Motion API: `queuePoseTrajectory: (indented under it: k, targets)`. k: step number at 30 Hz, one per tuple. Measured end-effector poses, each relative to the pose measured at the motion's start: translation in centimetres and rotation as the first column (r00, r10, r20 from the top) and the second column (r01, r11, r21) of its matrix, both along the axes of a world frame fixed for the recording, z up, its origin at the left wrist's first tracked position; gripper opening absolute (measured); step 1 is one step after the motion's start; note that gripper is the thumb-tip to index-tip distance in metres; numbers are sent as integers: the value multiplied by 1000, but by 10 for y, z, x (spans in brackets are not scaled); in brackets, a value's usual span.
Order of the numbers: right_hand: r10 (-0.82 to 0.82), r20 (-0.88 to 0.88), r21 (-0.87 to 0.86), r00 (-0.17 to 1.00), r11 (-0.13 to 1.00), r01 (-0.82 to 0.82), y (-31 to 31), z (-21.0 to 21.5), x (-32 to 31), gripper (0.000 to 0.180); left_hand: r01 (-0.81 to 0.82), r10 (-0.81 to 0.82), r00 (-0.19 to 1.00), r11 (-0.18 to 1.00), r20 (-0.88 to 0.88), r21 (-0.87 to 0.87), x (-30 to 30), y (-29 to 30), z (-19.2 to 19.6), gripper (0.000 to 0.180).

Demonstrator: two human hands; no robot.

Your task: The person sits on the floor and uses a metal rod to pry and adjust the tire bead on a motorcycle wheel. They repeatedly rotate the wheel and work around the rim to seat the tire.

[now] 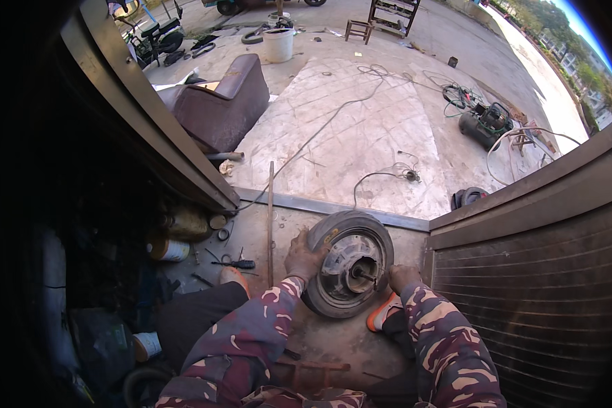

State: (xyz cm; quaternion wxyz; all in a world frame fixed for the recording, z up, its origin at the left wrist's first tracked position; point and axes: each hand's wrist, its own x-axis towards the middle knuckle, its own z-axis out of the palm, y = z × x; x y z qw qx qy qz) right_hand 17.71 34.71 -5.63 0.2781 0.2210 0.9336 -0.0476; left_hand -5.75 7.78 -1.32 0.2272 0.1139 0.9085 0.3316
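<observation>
A small wheel (350, 268) with a black tyre and a grey metal hub stands tilted on the concrete floor between my feet. An axle stub sticks out of its hub. My left hand (302, 257) grips the tyre on its left edge. My right hand (402, 275) presses against the tyre's lower right side. Both sleeves are camouflage patterned. Orange shoes (382, 313) show beside the wheel.
A long metal rod (270, 221) lies left of the wheel, with a screwdriver (236, 264) and small parts beside it. Cans and clutter sit in the dark at left. A ribbed shutter (530, 292) stands at right. Outside lie cables, a compressor (484, 122), a brown seat (221, 102) and a white bucket (278, 44).
</observation>
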Motion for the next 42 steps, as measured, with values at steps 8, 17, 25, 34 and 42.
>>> queuePoseTrajectory:
  k: [8, 17, 25, 34, 42]
  targets:
    - [-822, 562, -644, 87, -369, 670, 8, -98, 12, 37, -3, 3, 1000, 1000, -29, 14, 2, 0, 0, 97]
    - [-187, -259, 29, 948, 979, 201, -28, 8, -3, 43, 5, -5, 999, 1000, -46, 13, 2, -3, -4, 98]
    - [66, -84, 43, 994, 997, -62, -6, 12, -13, 34, -3, 6, 998, 999, -57, 47, 3, -2, -9, 97]
    - [-856, 517, -642, -8, -394, 658, 15, -85, 9, 39, 0, 0, 1000, 1000, -23, 6, 0, 2, 2, 97]
    - [-543, -244, 13, 804, 827, 562, -29, 0, 3, 52, 12, -12, 1000, 1000, -6, -8, 0, 1, 4, 98]
